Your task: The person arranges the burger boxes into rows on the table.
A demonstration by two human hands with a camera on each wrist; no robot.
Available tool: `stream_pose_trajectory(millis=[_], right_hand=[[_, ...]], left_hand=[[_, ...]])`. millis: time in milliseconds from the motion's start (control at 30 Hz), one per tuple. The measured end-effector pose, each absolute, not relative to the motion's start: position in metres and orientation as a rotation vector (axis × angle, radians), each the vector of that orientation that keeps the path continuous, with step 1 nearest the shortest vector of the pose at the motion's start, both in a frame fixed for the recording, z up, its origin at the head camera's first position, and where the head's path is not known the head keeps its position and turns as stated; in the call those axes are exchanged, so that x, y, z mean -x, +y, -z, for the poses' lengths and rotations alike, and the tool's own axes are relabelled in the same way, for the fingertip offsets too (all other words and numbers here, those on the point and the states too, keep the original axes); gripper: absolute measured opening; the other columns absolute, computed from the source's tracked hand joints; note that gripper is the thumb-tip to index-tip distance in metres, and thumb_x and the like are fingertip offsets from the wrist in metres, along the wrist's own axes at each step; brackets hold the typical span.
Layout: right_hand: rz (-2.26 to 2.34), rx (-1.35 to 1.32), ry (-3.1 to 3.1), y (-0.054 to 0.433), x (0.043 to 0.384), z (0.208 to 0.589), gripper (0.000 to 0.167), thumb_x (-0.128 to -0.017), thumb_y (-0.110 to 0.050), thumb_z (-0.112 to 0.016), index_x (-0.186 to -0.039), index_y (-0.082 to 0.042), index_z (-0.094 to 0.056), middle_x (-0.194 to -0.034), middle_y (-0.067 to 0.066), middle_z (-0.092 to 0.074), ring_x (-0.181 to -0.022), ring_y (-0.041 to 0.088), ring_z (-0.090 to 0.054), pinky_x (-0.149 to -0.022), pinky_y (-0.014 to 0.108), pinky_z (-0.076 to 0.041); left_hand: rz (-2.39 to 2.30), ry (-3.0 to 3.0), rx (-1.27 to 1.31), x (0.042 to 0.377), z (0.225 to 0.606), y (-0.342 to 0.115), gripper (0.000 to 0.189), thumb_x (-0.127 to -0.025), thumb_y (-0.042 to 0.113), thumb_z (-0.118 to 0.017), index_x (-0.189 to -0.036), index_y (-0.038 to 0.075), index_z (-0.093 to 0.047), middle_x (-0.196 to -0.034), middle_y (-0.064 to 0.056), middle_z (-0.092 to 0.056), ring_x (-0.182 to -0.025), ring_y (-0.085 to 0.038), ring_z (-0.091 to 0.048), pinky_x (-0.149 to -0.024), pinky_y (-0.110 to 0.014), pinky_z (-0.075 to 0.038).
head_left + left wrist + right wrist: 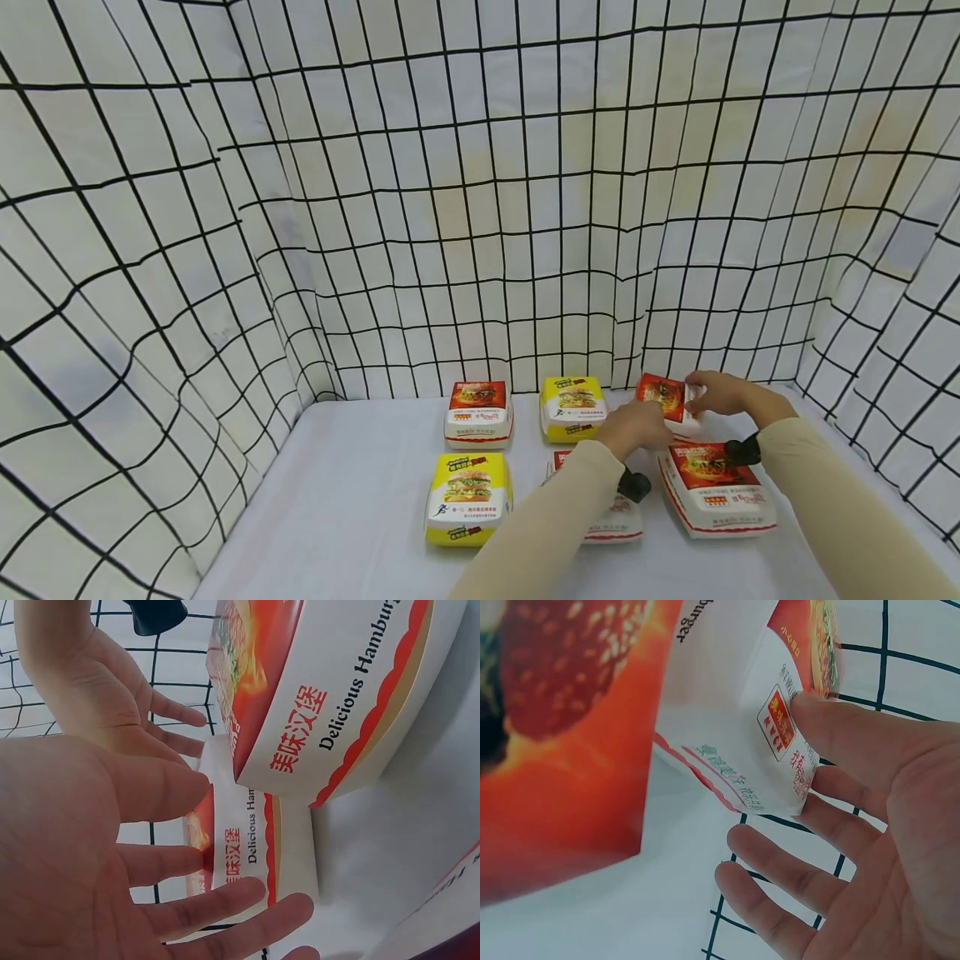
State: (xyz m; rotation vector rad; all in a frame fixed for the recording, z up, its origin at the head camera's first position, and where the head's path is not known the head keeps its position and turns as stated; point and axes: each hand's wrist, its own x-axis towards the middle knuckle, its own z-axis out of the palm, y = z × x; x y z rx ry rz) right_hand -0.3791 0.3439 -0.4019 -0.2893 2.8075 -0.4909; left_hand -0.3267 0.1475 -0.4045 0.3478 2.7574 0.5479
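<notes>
A red-and-white hamburger box [663, 393] stands at the back right, between both hands. My right hand [726, 393] pinches its right edge; in the right wrist view the thumb [840, 724] lies on the printed white side and fingers go behind the edge. At the box's left side is my left hand [636, 427], its fingers [225, 907] extended and overlapping the box's side in the left wrist view. Just in front of it sits another red-and-white hamburger box [716, 492]. Under my left forearm, a third red-and-white box [618, 525] is partly hidden.
Left of the hands are a yellow hamburger box [572, 408] and a red-and-white one [478, 412] in the back row, and another yellow box [468, 500] in front. All stand on a white-covered table [330, 492]. A white sheet with a black grid [480, 208] encloses the back and sides.
</notes>
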Motion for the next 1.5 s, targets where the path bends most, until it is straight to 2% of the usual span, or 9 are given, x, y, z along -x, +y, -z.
stream_pose_trajectory(millis=[300,533,767,900,1067,1233,1500], right_hand=[[0.530,0.255,2.779,0.346,0.374,0.401,0.067,-0.096,-0.024,-0.069,-0.141,0.017,-0.041,-0.139,0.045,-0.045,-0.129,0.061,-0.045,-0.101,0.068,-0.046],[0.535,0.264,2.782,0.349,0.373,0.403,0.068,-0.097,-0.025,-0.069,-0.140,0.019,-0.041,-0.138,0.044,-0.048,-0.127,0.058,-0.048,-0.100,0.067,-0.046],[0.607,0.200,2.714,0.351,0.372,0.405,0.065,-0.098,-0.022,-0.068,-0.140,0.019,-0.040,-0.134,0.042,-0.050,-0.111,0.049,-0.062,-0.092,0.061,-0.054],[0.626,0.164,2.678,0.353,0.374,0.406,0.068,-0.099,-0.023,-0.067,-0.142,0.020,-0.036,-0.135,0.044,-0.049,-0.101,0.044,-0.068,-0.088,0.056,-0.058],[0.618,0.152,2.670,0.355,0.375,0.407,0.066,-0.099,-0.024,-0.067,-0.141,0.019,-0.039,-0.128,0.041,-0.054,-0.095,0.038,-0.069,-0.086,0.054,-0.059],[0.626,0.139,2.660,0.356,0.374,0.407,0.061,-0.100,-0.024,-0.067,-0.138,0.017,-0.043,-0.122,0.036,-0.059,-0.093,0.035,-0.070,-0.086,0.054,-0.059],[0.618,0.109,2.647,0.358,0.372,0.407,0.054,-0.101,-0.024,-0.064,-0.133,0.016,-0.048,-0.117,0.032,-0.064,-0.093,0.032,-0.071,-0.087,0.054,-0.058]], left_hand=[[-0.530,2.745,-0.320,0.334,0.412,0.151,0.032,-0.091,0.043,-0.074,-0.116,0.022,-0.072,-0.095,0.004,-0.064,-0.082,-0.017,-0.056,-0.073,-0.034,-0.047],[-0.507,2.738,-0.294,0.337,0.412,0.152,0.031,-0.092,0.042,-0.073,-0.115,0.021,-0.071,-0.097,0.004,-0.064,-0.083,-0.016,-0.056,-0.074,-0.034,-0.046],[-0.503,2.754,-0.270,0.338,0.413,0.154,0.039,-0.091,0.043,-0.074,-0.123,0.021,-0.069,-0.112,0.003,-0.068,-0.089,-0.017,-0.056,-0.081,-0.035,-0.050],[-0.516,2.771,-0.264,0.338,0.415,0.154,0.050,-0.091,0.044,-0.074,-0.135,0.022,-0.061,-0.120,0.002,-0.067,-0.095,-0.017,-0.058,-0.086,-0.036,-0.051],[-0.568,2.789,-0.260,0.339,0.417,0.154,0.061,-0.090,0.041,-0.076,-0.144,0.023,-0.053,-0.120,0.001,-0.068,-0.094,-0.017,-0.058,-0.085,-0.035,-0.051],[-0.590,2.839,-0.279,0.340,0.419,0.153,0.057,-0.089,0.037,-0.077,-0.140,0.022,-0.057,-0.120,0.000,-0.069,-0.094,-0.016,-0.059,-0.083,-0.034,-0.051],[-0.627,2.889,-0.310,0.345,0.423,0.154,0.039,-0.087,0.031,-0.080,-0.123,0.019,-0.069,-0.111,0.000,-0.072,-0.086,-0.017,-0.058,-0.076,-0.033,-0.049]])
